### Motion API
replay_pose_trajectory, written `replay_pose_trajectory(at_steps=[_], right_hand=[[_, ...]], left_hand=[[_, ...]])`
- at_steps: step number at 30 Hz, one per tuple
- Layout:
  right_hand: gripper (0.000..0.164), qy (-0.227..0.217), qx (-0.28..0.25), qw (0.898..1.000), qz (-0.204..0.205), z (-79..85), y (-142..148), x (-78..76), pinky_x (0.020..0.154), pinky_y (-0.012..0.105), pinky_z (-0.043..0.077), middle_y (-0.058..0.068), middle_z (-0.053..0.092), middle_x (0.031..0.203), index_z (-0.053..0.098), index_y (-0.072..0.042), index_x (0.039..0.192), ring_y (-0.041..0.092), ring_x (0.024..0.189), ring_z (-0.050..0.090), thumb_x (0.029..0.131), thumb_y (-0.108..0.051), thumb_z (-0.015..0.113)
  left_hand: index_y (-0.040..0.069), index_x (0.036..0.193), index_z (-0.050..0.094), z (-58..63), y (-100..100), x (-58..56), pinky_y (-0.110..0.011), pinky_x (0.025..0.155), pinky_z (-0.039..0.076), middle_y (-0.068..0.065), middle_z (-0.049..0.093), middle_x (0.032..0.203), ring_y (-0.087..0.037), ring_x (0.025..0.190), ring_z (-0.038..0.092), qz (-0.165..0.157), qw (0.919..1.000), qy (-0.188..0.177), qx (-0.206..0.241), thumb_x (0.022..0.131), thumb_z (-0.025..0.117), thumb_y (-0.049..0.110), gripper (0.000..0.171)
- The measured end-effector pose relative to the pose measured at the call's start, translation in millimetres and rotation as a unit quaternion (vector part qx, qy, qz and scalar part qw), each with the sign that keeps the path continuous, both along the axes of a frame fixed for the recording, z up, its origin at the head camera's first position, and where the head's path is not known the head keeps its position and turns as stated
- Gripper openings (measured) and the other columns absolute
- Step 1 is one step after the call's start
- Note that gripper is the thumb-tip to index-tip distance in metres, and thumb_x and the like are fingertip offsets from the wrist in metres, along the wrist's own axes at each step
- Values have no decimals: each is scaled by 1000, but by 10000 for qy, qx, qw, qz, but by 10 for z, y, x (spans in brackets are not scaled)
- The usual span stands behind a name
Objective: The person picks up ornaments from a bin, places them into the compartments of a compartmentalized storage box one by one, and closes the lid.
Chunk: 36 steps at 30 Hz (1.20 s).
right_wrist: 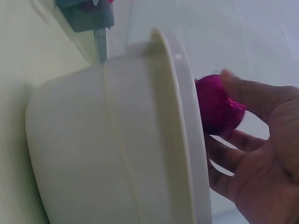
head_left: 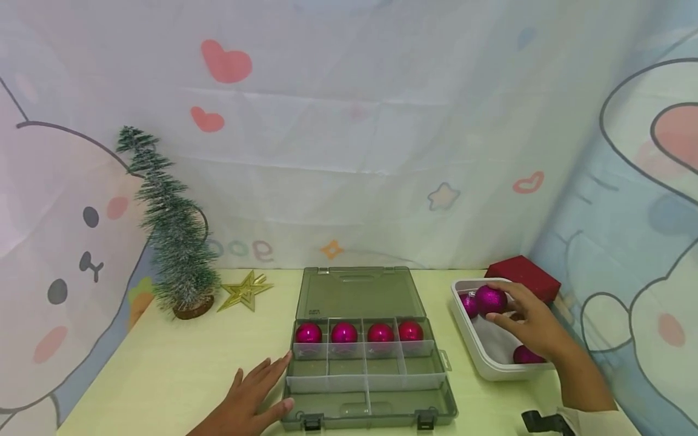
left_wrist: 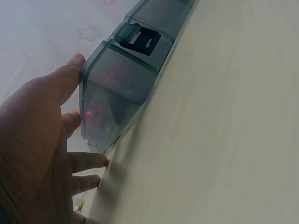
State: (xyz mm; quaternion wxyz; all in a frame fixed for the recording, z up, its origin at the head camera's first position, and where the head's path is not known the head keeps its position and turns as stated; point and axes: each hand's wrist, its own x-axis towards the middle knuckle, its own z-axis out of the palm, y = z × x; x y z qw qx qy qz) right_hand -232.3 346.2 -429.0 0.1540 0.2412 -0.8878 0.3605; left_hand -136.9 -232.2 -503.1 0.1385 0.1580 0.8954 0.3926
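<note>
My right hand (head_left: 526, 321) pinches a glittery magenta bauble (head_left: 491, 301) between thumb and fingers, over the white bin (head_left: 480, 363). In the right wrist view the bauble (right_wrist: 219, 105) shows just past the bin's rim. Two more purple baubles lie in the bin, one at the back beside the held one and another bauble (head_left: 528, 355) near the front. A grey-green divided organizer box (head_left: 327, 401) lies with its lid laid back, a shiny magenta bauble (head_left: 344, 332) in each back-row compartment. My left hand (head_left: 248, 396), fingers spread, touches the box's left side.
A small frosted Christmas tree (head_left: 177, 242) on a wooden base stands at the back left. Next to it lies a gold star (head_left: 246, 290). Behind the bin is a dark red box (head_left: 525, 277). A printed cloth backdrop (head_left: 338, 151) rises along the table's far edge.
</note>
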Motion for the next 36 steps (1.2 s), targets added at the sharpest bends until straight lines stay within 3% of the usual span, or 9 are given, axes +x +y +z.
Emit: replay_pose_trajectory(at_steps=[5, 9, 14, 18, 21, 28, 33, 36], right_hand=[[58, 538, -53, 9985, -63, 29, -105, 6, 79, 17, 55, 8, 64, 141, 66, -9, 148, 4, 91, 61, 93, -1, 85], [60, 806, -223, 9962, 234, 23, -224, -10, 78, 12, 54, 12, 65, 139, 67, -5, 147, 3, 90, 60, 91, 6, 84], [65, 816, -301, 9947, 547, 18, -441, -23, 77, 12, 58, 19, 71, 131, 61, 3, 152, -2, 91, 67, 91, 8, 83], [60, 468, -290, 9968, 584, -15, -634, 3, 80, 17, 61, 19, 73, 131, 60, 0, 152, 0, 95, 70, 95, 1, 82], [56, -41, -441, 9964, 720, -39, -770, 31, 79, 22, 63, 15, 68, 136, 59, -6, 152, 2, 97, 71, 100, -4, 79], [56, -662, -973, 9813, 1523, -72, -1121, 85, 83, 26, 65, 20, 59, 137, 55, -5, 154, 14, 102, 77, 102, -3, 76], [55, -1166, -898, 9750, 1662, -78, -1414, 147, 89, 28, 64, 18, 59, 142, 55, -14, 156, 22, 113, 77, 105, -14, 75], [56, -1332, -813, 9728, 1709, -65, -1599, 191, 96, 34, 64, 19, 59, 145, 55, -13, 156, 33, 123, 74, 105, -18, 76]], left_hand=[[30, 177, 22, 23, 15, -8, -94, 113, -13, -17, 29, 181, -59, 166, 14, 24, 10000, 83, 28, 113, 60, 45, 76], [31, 177, 22, 19, 21, -3, -93, 114, -14, -15, 28, 181, -58, 167, 14, 34, 10000, 44, -1, 113, 60, 46, 76], [32, 177, 22, 10, 34, -4, -93, 114, -13, -14, 29, 181, -58, 167, 14, 47, 10000, 62, -37, 112, 60, 47, 76], [31, 177, 22, 7, 50, -6, -93, 114, -13, -15, 30, 181, -58, 167, 15, 28, 10000, 52, -19, 112, 61, 47, 77], [30, 177, 22, 2, 55, -7, -93, 114, -13, -15, 30, 181, -58, 167, 14, 15, 10000, 6, -10, 112, 61, 48, 77], [30, 177, 21, -7, 36, -12, -94, 113, -12, -17, 27, 181, -59, 166, 15, -30, 10000, 50, -38, 113, 59, 46, 77], [31, 177, 20, -1, 25, -7, -94, 113, -12, -17, 27, 181, -58, 166, 14, -19, 10000, 55, -37, 113, 59, 46, 77], [30, 177, 21, 4, 20, 2, -94, 113, -13, -17, 28, 181, -59, 166, 14, -1, 10000, 32, -34, 113, 60, 46, 77]])
